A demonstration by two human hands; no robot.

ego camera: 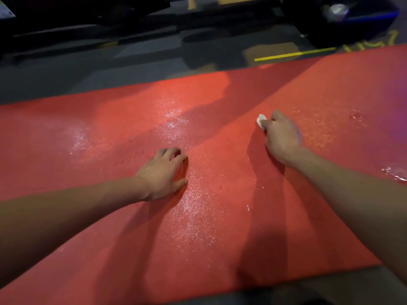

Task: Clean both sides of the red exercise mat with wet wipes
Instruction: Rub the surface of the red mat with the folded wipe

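The red exercise mat (220, 216) lies flat and unrolled on the floor, stretching across the whole view from lower left to upper right, its far long edge and near edge both visible. Its grainy surface glistens with wet streaks and droplets through the middle, with small pooled patches toward the right end. A wet wipe (261, 121), white and crumpled into a small wad, sits pressed against the mat right of centre, mostly covered, only its bunched end showing.
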